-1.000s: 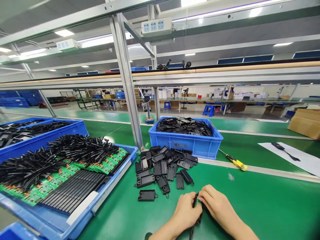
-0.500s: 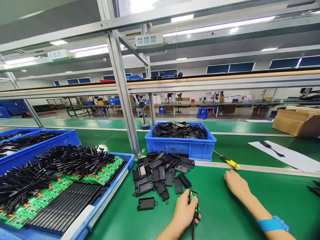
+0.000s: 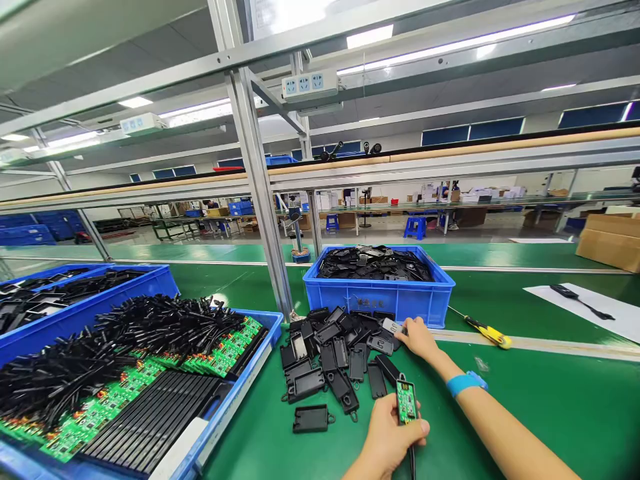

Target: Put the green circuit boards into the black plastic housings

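My left hand (image 3: 393,430) is closed around a small black plastic case holding a green circuit board (image 3: 407,399), its display facing up and a black cable hanging down. Over at the right edge of the pile, my right hand (image 3: 419,338) pinches a flat black plastic cover (image 3: 393,327), its sheen looking grey. Loose black case halves (image 3: 340,350) lie heaped between my hands and the blue bin (image 3: 375,293), which is full of similar parts. One open case half (image 3: 311,419) lies apart, left of my left hand.
A blue tray (image 3: 240,393) at left carries green boards with black cables. A yellow-handled screwdriver (image 3: 487,331) lies right of the bin. Farther right, a finished-looking cabled device (image 3: 580,300) rests on white paper. A metal post (image 3: 265,200) stands behind the pile.
My right hand has moved left from near the screwdriver to the pile and taken hold of a cover. My left hand still holds the cased board, now turned more toward the camera. The view has shifted.
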The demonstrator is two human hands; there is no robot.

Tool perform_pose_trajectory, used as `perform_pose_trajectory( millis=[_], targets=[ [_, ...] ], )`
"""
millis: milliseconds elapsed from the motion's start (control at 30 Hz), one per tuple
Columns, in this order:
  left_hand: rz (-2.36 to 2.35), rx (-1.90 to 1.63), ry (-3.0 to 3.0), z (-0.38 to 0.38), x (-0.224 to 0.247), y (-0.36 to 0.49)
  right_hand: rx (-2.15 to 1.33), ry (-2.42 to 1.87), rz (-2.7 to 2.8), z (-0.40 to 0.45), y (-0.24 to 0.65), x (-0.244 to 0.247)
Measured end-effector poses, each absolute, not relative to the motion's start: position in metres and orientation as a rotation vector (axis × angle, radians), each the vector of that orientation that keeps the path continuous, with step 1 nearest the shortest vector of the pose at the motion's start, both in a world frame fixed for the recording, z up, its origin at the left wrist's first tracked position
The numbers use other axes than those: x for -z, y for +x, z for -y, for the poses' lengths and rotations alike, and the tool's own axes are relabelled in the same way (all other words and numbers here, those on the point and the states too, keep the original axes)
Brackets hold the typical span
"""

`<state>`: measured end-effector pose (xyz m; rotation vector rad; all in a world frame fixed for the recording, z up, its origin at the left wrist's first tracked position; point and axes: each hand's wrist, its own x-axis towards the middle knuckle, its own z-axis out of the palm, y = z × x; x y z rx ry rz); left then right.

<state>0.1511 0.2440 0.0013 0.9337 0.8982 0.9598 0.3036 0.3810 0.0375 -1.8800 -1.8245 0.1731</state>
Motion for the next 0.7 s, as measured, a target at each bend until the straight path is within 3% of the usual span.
perform_pose_trajectory(
  millis=[467,700],
  targets=[
    [-0.777,-0.759,0.901,-0.231,-0.037,0.142,-1.017,-1.255,1.51,-0.229,0.323,-0.076],
    [-0.682,-0.659,0.989,-0.232,-0.038,0.139,-1.066,-1.206,1.429,-0.217,0.319,-0.054]
  ],
)
